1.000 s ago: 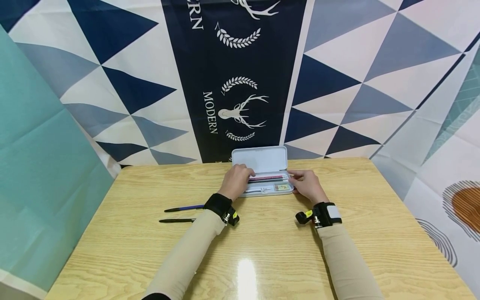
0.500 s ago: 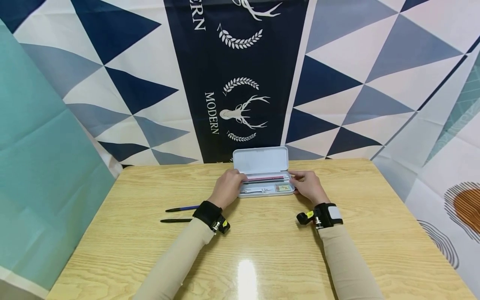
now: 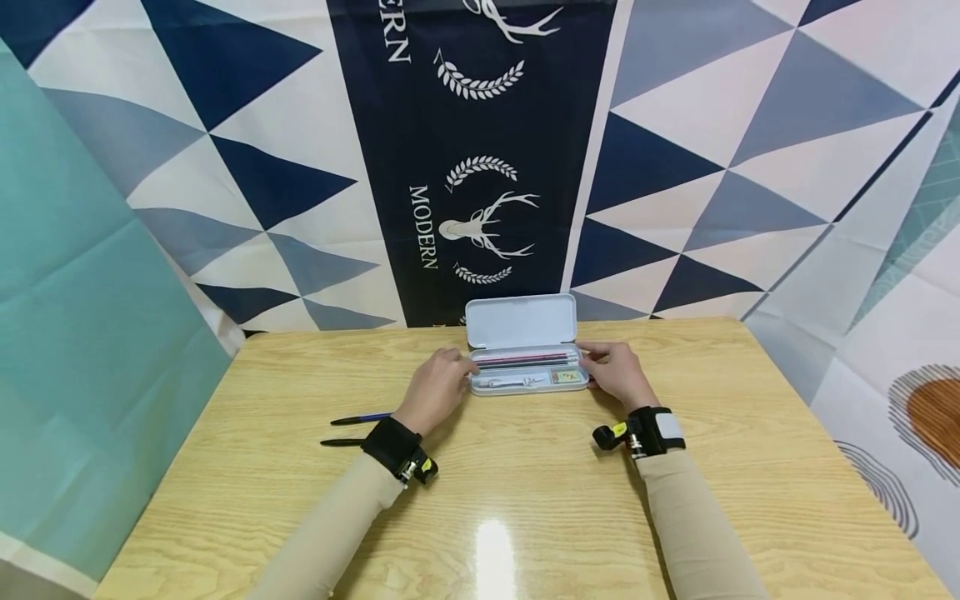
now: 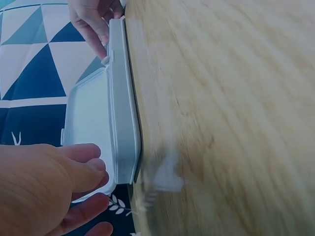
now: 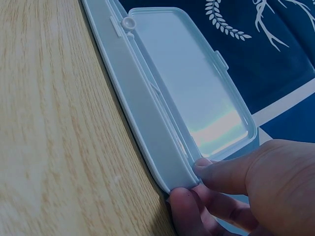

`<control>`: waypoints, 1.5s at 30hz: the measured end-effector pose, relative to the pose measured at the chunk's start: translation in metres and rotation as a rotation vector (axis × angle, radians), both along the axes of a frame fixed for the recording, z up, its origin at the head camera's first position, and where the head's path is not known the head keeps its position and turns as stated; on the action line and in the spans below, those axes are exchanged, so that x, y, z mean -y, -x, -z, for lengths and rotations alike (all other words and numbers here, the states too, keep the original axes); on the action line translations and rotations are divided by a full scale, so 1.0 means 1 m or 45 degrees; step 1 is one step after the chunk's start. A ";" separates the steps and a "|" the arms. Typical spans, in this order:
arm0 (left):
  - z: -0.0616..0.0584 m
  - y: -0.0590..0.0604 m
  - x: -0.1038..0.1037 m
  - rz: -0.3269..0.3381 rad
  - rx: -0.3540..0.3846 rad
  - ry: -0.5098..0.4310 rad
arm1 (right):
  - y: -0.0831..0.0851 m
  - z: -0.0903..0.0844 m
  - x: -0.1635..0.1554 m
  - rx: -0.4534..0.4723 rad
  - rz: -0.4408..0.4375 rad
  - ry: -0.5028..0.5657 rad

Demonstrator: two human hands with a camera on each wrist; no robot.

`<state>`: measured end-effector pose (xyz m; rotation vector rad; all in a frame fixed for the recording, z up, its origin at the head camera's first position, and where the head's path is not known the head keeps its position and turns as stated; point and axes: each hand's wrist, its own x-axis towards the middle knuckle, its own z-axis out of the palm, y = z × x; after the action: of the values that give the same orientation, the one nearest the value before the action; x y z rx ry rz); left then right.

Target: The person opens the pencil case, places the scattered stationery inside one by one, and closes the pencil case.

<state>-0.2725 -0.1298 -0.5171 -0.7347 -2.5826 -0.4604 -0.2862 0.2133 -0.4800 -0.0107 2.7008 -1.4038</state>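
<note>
A pale blue pencil case lies at the back of the table with its lid tipped open. Inside are several pencils, a white compass-like tool and a small yellow-patterned block. My right hand pinches the case's right end, thumb at the rim and fingers against the end wall in the right wrist view. At the left end is my left hand, thumb tip right by the rim. Its fingers are loosely bent and spread, with nothing gripped between them.
A blue pen and a black pen lie left of the case, partly hidden by the left hand and wrist strap. Behind the wooden table hangs a patterned cloth, close to the raised lid.
My left hand has drawn back leftward from over the pencils to the case's left end, uncovering the pencils and white tool. The right hand stays at the right end.
</note>
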 end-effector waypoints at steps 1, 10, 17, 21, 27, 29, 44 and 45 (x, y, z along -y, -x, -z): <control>0.010 0.006 0.004 0.003 0.002 -0.011 | 0.000 0.000 0.000 0.005 0.003 0.005; -0.017 -0.025 0.015 0.048 -0.056 -0.007 | 0.000 0.001 0.001 0.007 0.021 0.004; -0.055 -0.056 0.018 -0.019 0.055 0.033 | 0.000 0.000 0.002 -0.012 0.016 0.006; -0.060 -0.063 0.025 -0.055 0.132 0.053 | 0.000 0.000 0.002 -0.009 0.019 0.003; -0.062 -0.071 0.043 -0.055 0.170 0.040 | 0.002 0.001 0.002 -0.016 0.018 -0.006; -0.062 -0.074 0.049 -0.058 0.179 0.047 | 0.002 0.002 0.002 -0.019 0.019 -0.006; -0.056 -0.095 0.088 -0.055 0.100 0.088 | 0.001 0.001 0.002 -0.008 0.030 -0.001; -0.056 -0.096 0.092 -0.053 0.098 0.095 | 0.001 0.001 0.002 -0.008 0.029 -0.002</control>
<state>-0.1763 -0.2216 -0.4609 -0.6990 -2.6940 -0.3884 -0.2874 0.2113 -0.4813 0.0162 2.7159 -1.4098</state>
